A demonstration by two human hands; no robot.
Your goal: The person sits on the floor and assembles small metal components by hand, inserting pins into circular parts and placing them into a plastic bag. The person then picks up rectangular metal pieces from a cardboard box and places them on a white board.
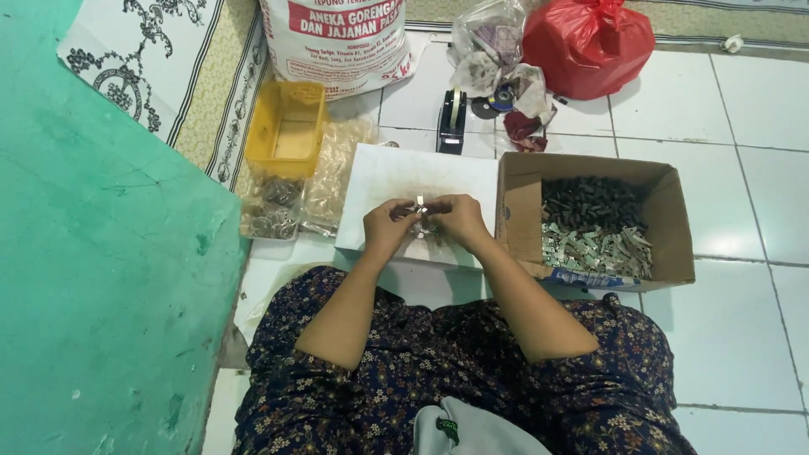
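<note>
- Wall (93,278): green
- Floor tiles (742,337): white
- Plastic bag (590,42): red
- Tray (286,126): yellow
- Cardboard box (674,244): brown
- Garment on lap (438,362): dark blue, small floral print
- Mat (168,50): white with black scrollwork and stripes
- Tape dispenser (452,122): black

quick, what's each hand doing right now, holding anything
Left hand: closed, fingers pinching a small shiny metal piece.
Right hand: closed on the same metal piece from the other side.
</note>
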